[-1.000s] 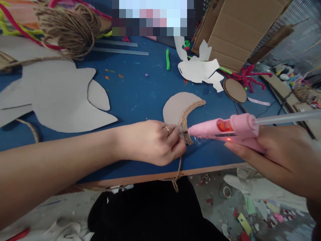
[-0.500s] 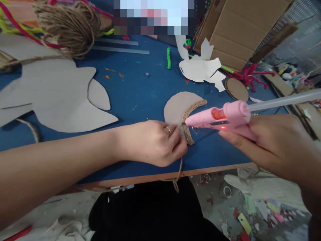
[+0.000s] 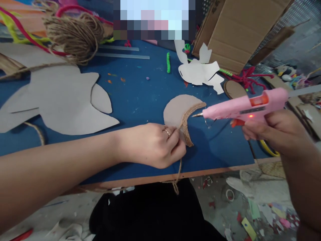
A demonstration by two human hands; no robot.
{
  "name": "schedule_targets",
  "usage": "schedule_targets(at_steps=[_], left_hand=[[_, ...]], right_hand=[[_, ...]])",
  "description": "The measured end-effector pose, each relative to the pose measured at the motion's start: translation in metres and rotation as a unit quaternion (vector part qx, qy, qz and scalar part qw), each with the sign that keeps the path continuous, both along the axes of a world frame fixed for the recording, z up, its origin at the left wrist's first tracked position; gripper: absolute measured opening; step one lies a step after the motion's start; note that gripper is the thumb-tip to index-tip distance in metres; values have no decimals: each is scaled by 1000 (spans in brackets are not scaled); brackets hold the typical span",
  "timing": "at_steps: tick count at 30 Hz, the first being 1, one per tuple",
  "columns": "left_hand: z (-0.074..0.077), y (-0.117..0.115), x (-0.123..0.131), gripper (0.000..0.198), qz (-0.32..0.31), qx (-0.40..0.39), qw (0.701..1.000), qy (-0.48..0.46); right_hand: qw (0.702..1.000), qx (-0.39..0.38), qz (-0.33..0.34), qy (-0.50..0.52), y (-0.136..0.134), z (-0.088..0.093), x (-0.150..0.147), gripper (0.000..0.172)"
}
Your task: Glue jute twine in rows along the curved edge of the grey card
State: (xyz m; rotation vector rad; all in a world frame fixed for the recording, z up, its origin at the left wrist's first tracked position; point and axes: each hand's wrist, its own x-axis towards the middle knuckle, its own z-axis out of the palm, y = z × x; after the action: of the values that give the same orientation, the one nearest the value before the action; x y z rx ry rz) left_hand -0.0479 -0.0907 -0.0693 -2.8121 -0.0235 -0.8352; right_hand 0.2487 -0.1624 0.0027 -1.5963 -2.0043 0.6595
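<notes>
A pink glue gun (image 3: 232, 107), its red light lit and a clear glue stick in its back, is gripped by my right hand (image 3: 283, 129). The metal nozzle points left, just right of a crescent-shaped cardboard piece (image 3: 175, 107). Rows of jute twine (image 3: 186, 122) line the crescent's inner curve. My left hand (image 3: 163, 145), with a ring on one finger, is closed at the crescent's lower part, pinching the twine against it. Below that hand a loose twine tail (image 3: 180, 170) hangs over the table edge. My left fingertips are partly hidden.
Large grey cardboard cutouts (image 3: 62, 97) lie at left, below a twine bundle (image 3: 75, 35). White fish-like paper cutouts (image 3: 198, 72), a green pipe-cleaner piece (image 3: 168, 62) and brown cardboard ovals (image 3: 234, 89) lie farther back. A cardboard box (image 3: 233, 33) stands at the back right.
My right hand has drawn the glue gun back to the right, so its nozzle is off the twine rows. My left hand keeps its place on the crescent.
</notes>
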Motion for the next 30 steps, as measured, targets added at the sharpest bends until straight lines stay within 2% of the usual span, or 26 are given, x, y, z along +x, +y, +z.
schedule_targets(at_steps=[2, 4, 9, 14, 19, 22, 25, 27, 29, 30], left_hand=[[0, 0, 0, 12, -19, 60, 998, 19], [0, 0, -1, 11, -26, 100, 994, 34], [4, 1, 0, 9, -30, 121, 992, 30], [5, 0, 0, 9, -41, 108, 993, 31], [-2, 0, -2, 14, -40, 107, 993, 24], [-4, 1, -2, 15, -38, 114, 992, 26], [-4, 1, -2, 14, -40, 113, 993, 17], [-2, 1, 0, 13, -40, 108, 993, 11], [2, -1, 1, 13, -40, 102, 994, 17], [5, -2, 2, 14, -40, 98, 994, 24]], right_hand=[[996, 20, -16, 89, 6, -18, 11, 30], [989, 60, -35, 127, 15, -36, 19, 34], [979, 128, -100, 122, 47, -64, 28, 36], [985, 105, -130, 31, 67, -70, 30, 35], [981, 99, -152, -61, 63, -70, 33, 34], [960, 203, -147, -124, 49, -71, 39, 42], [914, 343, -169, -137, 30, -68, 37, 26], [903, 381, -136, -147, 21, -62, 28, 13], [905, 377, -19, -196, 19, -56, 11, 12], [904, 363, 53, -220, 22, -54, 2, 17]])
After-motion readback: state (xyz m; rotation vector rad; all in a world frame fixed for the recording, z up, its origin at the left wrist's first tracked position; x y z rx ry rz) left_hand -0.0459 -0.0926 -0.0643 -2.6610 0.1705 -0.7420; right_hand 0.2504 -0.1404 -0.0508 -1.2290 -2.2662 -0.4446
